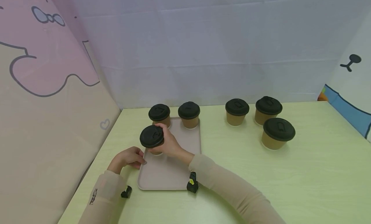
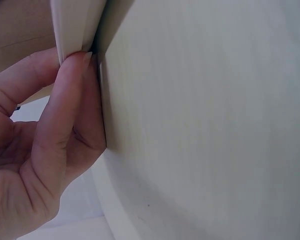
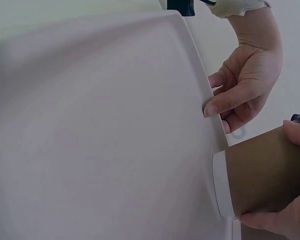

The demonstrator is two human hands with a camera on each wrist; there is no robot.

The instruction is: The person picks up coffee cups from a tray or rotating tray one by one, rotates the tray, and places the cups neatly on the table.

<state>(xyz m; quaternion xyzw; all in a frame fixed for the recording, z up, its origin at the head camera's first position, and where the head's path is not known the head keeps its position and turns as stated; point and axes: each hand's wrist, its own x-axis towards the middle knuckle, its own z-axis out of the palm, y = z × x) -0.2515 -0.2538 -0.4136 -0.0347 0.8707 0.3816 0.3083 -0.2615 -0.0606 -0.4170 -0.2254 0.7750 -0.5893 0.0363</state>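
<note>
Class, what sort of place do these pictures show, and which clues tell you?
Probably a small screened-off work area rather than a real café: a tabletop bearing lidded cups, bordered by a plain, creased backdrop and cartoon-printed side panels.

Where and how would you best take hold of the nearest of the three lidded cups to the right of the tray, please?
I would grip the front cup by its brown body, just below the overhanging black lid, coming in from the near right. It stands upright, and another cup stands close behind it, so that side should leave more room.
</note>
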